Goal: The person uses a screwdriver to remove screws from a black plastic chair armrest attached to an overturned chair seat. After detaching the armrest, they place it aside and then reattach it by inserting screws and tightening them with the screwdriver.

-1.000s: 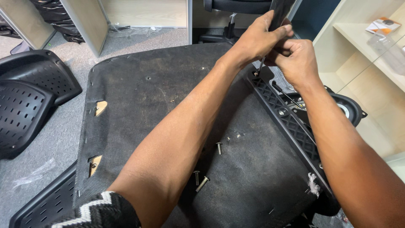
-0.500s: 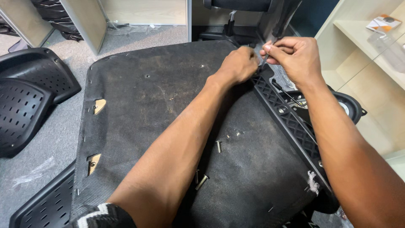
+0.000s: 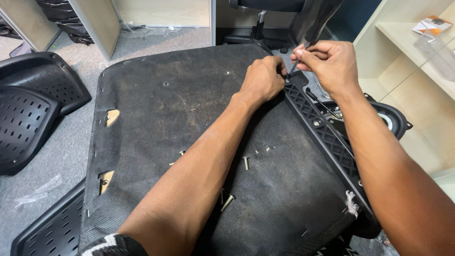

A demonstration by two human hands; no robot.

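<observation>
**Fastening the plastic rail at the seat's far corner**

Between the two hands, at the far right corner of the upturned black fabric-covered chair seat (image 3: pixel 199 123), sits a small fastener point on the black ribbed plastic side rail (image 3: pixel 327 132). The left hand (image 3: pixel 261 80) is curled shut, fingertips pinched down at that point, seemingly steadying a screw too small to make out. The right hand (image 3: pixel 332 64) is closed round a thin dark driver tool (image 3: pixel 292 68), its tip angled down to the same spot just beside the left fingertips.

The step in hand looks like seating or turning a screw where rail meets seat; the next move would call for keeping the tool square on the head while the left fingers ease clear.

Nearer the body than the left hand, several loose silver bolts (image 3: pixel 245 162) lie on the fabric beside the left forearm, apt to roll if the seat is jogged. Right of the right hand, the rail runs along the seat edge, with a black round chair mechanism (image 3: pixel 393 118) and pale wooden shelving (image 3: pixel 417 61) close behind, so elbow room there is tight. Left of the left hand the fabric lies open, and beyond it black perforated plastic shells (image 3: pixel 28 114) rest on the grey carpet (image 3: pixel 71 142)
</observation>
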